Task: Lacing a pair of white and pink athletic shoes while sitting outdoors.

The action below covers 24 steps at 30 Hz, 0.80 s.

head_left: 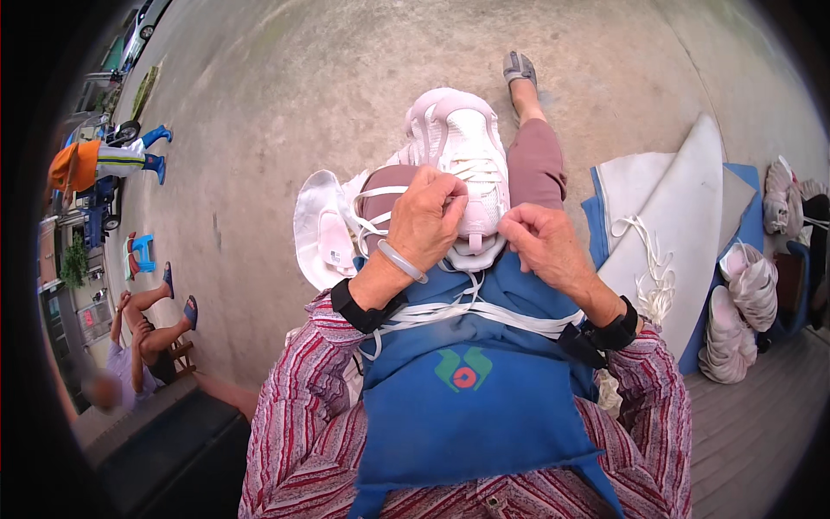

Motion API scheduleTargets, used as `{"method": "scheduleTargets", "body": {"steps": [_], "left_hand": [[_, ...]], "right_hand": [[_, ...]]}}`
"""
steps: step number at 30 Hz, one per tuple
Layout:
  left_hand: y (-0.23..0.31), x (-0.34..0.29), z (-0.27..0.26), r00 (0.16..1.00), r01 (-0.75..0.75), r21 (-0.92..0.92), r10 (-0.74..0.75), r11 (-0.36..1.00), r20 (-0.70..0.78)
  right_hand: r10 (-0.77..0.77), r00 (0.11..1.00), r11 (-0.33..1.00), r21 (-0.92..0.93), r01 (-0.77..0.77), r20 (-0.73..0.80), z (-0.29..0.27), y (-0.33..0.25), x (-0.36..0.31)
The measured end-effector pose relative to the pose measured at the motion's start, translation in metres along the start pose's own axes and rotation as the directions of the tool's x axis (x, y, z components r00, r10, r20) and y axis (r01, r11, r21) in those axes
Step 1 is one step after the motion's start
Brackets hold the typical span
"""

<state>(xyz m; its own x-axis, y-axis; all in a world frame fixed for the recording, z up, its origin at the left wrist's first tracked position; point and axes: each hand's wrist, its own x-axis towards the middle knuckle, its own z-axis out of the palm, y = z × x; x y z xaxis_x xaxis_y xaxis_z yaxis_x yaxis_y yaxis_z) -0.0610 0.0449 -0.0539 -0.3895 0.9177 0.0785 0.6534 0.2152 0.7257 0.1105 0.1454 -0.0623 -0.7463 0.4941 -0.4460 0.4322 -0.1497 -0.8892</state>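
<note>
A white and pink sneaker (471, 143) rests on my lap, its heel toward me, with white laces across its tongue. My left hand (426, 216) is closed in a pinch at the left side of the shoe opening. Over the right side of the heel, my right hand (546, 248) is also closed, thumb against fingers. What either pinch holds is too small to make out. Loose white shoelaces (370, 212) loop over my left knee, beside the left hand. More white laces (484, 316) lie across my blue apron (467, 415) below the shoe.
Left of my knee sits another white shoe (333, 233) with a pink insole. A white sheet (674, 225) on my right carries a bundle of laces (653, 272). Several pale shoes (731, 329) lie farther right. At far left, one person (143, 337) sits and another (95, 164) walks.
</note>
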Motion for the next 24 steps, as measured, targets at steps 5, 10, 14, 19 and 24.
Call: {"method": "scheduleTargets", "body": {"steps": [5,10,14,19,24], "left_hand": [[0.003,0.002,0.0,1.0,-0.004,-0.005,0.004,1.0,-0.025],[0.001,0.009,-0.001,0.995,0.101,-0.108,-0.099,0.989,0.024],[-0.004,0.01,0.002,0.991,0.124,-0.065,-0.12,0.99,0.06],[-0.004,0.008,0.004,0.996,0.093,-0.118,-0.093,0.989,0.011],[-0.005,0.007,0.002,0.997,0.066,-0.139,-0.07,0.988,-0.025]], "right_hand": [[-0.599,0.771,0.756,-0.469,0.457,-0.215,0.001,-0.005,0.014],[-0.716,0.685,0.567,-0.684,0.458,-0.135,0.004,-0.009,0.02],[-0.748,0.663,0.383,-0.828,0.409,-0.018,0.007,-0.013,0.016],[-0.761,0.647,0.3,-0.863,0.407,0.041,0.008,-0.012,0.022],[-0.788,0.61,0.258,-0.857,0.447,0.08,0.008,-0.011,0.027]]}}
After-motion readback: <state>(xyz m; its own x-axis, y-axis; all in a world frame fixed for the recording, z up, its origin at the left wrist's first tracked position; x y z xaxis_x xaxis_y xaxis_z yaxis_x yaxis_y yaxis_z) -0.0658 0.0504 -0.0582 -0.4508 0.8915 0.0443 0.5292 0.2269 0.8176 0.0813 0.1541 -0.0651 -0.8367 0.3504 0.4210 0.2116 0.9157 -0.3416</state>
